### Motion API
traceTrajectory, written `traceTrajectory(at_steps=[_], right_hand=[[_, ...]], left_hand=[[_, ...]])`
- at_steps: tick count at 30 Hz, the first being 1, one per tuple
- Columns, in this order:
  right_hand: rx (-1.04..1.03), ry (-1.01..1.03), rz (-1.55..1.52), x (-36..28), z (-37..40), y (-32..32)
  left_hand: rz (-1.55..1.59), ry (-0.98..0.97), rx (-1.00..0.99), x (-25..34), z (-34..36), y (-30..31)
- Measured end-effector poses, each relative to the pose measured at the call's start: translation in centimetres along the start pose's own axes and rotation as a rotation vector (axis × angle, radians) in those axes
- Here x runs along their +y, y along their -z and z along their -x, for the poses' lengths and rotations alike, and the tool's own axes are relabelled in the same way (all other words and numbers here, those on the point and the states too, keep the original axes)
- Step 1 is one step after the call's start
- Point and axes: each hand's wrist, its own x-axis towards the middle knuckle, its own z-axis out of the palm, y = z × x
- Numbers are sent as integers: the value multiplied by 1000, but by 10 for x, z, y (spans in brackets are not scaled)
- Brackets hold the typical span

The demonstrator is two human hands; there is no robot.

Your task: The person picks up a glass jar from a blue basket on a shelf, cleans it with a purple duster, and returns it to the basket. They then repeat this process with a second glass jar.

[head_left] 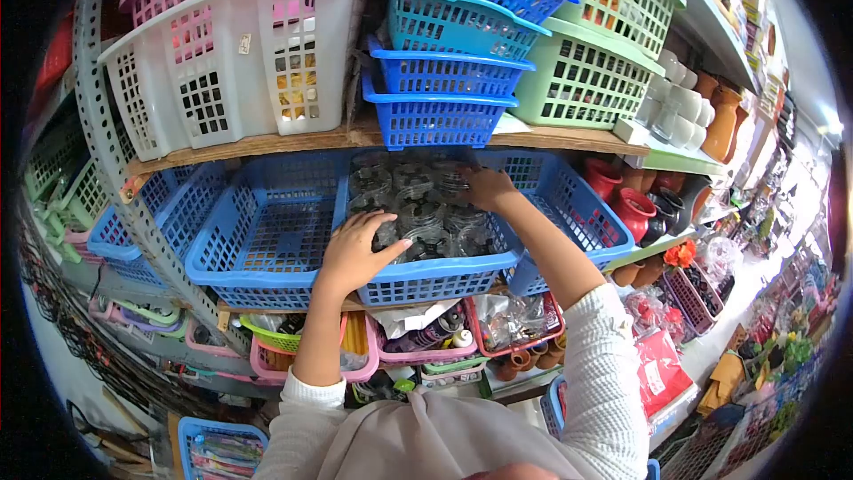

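A blue basket (426,283) on the middle shelf holds several clear, round containers (422,213) with dark patches, packed in shiny clear plastic. Over the basket's left side lies my left hand (362,249), fingers spread and thumb reaching across the nearest containers. My right hand (489,188) reaches to the back right of the same basket. Its fingers are curled down onto a clear container there, and the fingertips are partly hidden among the wrapping.
Another blue basket (267,240) stands to the left. Overhead, a wooden shelf (258,144) bears a white basket (240,62) and stacked blue baskets (444,116). Red pots (633,213) sit at the right. Lower down is a pink tray (426,351). A perforated metal post (111,124) rises at the left.
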Motion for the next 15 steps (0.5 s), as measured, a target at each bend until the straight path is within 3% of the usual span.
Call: traceTrajectory(at_steps=[11, 13, 14, 15], right_hand=[[329, 71, -133, -19, 71, 21], [551, 170, -301, -24, 92, 31], [759, 287, -408, -30, 108, 39], [760, 253, -403, -34, 127, 47]], left_hand=[[-17, 48, -16, 5, 2, 4], [8, 4, 6, 7, 4, 5], [80, -33, 60, 8, 6, 6], [155, -70, 110, 9, 8, 7]])
